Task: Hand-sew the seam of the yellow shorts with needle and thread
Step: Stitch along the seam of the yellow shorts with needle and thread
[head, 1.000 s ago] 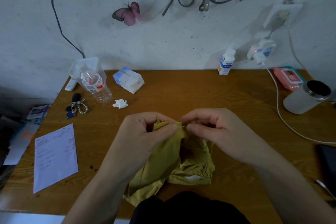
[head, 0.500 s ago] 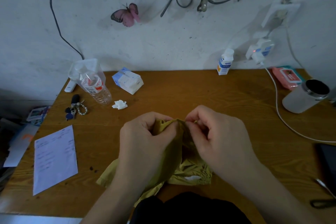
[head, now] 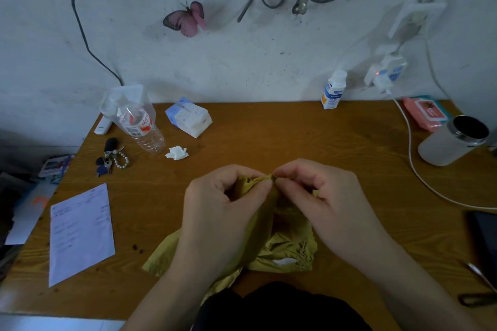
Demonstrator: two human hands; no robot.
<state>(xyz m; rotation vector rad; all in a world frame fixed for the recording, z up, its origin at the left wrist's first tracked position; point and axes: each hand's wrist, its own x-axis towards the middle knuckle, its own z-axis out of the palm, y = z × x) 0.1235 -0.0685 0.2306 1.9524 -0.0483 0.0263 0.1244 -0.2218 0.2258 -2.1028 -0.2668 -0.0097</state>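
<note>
Passage over the table (head: 282,137) between crumpled tissue (head: 176,152) and white cable (head: 409,142)

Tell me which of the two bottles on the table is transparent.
The plastic water bottle at the back left, by the keys; the small bottle at the back right is opaque white with a blue label.

The hands — left hand (head: 223,212), right hand (head: 328,204) — and forearms are bare; black clothing (head: 282,309) shows below.
</note>
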